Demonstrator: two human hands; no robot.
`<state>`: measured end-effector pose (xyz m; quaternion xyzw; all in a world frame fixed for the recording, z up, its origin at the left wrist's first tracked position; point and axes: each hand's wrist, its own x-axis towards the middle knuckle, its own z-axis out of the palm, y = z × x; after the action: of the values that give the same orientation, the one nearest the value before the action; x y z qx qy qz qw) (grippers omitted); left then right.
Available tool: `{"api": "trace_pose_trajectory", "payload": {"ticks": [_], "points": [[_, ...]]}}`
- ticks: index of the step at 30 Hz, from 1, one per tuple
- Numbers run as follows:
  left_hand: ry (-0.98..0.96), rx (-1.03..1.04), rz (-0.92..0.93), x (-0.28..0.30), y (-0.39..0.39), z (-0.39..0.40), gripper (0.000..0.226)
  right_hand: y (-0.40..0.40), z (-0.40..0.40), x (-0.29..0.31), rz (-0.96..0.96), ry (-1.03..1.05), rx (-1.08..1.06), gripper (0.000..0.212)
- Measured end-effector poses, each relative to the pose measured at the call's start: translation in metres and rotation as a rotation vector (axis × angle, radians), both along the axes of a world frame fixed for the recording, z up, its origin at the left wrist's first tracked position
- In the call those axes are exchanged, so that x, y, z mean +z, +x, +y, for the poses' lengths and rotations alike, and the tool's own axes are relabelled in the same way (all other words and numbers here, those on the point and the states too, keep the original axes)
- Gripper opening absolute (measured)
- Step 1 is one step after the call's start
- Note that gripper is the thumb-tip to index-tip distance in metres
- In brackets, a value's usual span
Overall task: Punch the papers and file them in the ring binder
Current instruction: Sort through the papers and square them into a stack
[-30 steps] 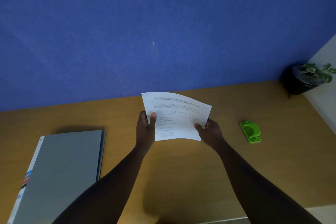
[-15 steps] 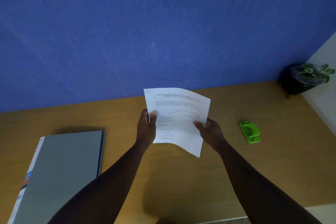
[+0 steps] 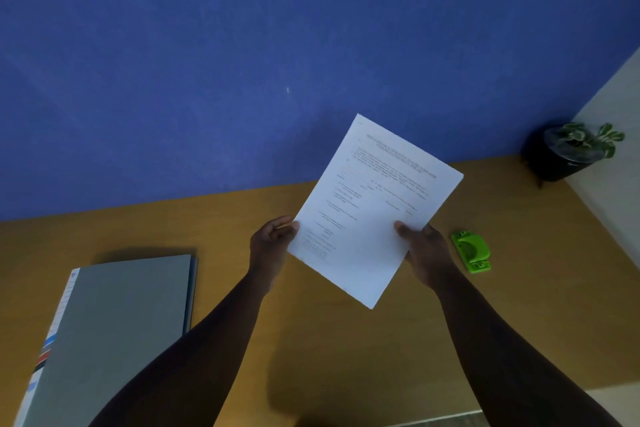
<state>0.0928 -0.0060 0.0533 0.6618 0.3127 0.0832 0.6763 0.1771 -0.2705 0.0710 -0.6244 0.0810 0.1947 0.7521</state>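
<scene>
White printed papers [image 3: 367,218] hang in the air above the wooden desk [image 3: 242,340], tilted clockwise with the top leaning right. My right hand [image 3: 426,253] grips their right lower edge, thumb on the front. At the papers' left edge my left hand [image 3: 272,246] has its fingertips touching the sheet. A small green hole punch [image 3: 471,251] lies on the desk just right of my right hand. The closed grey ring binder [image 3: 114,333] lies flat at the desk's left, its labelled spine toward the left.
A dark pot with a green plant [image 3: 568,156] stands in the back right corner. A blue wall [image 3: 277,45] rises directly behind the desk. A pale wall runs along the right side. The desk's front edge shows at the bottom right.
The papers have been lifted higher and rotated clockwise, flattening out from a curved hold. My left hand has slid from a full grip to the sheet's left edge.
</scene>
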Motion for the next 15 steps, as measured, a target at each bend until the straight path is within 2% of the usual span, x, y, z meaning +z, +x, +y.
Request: {"api": "trace_pose_trajectory", "payload": {"ticks": [8,11,15], "points": [[-0.443,0.135,-0.038,0.003,0.002,-0.008,0.042,-0.013,0.003,-0.003,0.099,0.101,-0.118,0.031],[-0.480,0.094,-0.061,0.001,0.004,-0.014,0.031,-0.017,0.006,-0.006,0.137,0.147,-0.155,0.037],[-0.428,0.004,-0.049,-0.002,0.006,-0.023,0.036,-0.020,0.012,-0.016,0.167,0.203,-0.151,0.038]]}}
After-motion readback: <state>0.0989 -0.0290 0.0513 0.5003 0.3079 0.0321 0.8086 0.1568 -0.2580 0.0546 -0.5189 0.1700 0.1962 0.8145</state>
